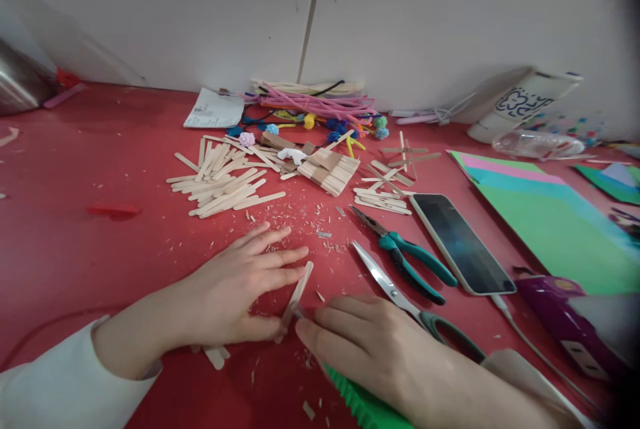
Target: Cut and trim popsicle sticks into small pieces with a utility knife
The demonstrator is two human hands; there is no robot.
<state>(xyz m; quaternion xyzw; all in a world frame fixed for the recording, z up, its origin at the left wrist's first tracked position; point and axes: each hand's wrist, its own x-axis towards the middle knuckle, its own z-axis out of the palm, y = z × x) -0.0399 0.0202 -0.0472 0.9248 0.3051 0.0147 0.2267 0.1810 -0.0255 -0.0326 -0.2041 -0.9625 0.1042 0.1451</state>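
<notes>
My left hand (240,289) lies on the red table (100,249) with fingers stretched out flat, its fingertips and thumb touching a pale wooden craft stick (299,295). My right hand (370,342) rests just right of that stick, fingers together, thumb tip at the stick's near end. The stick lies tilted, its far end pointing away. Small cut pieces of stick (216,355) lie under my left wrist. Something green and ridged (360,402) shows beneath my right hand.
Scissors (395,292), teal-handled pliers (405,259) and a phone (460,242) lie to the right. A heap of craft sticks (225,182), a glued stick panel (333,172), pipe cleaners (320,105) and pompoms sit farther back. Coloured paper (550,215) and a purple glue gun (565,315) are at right.
</notes>
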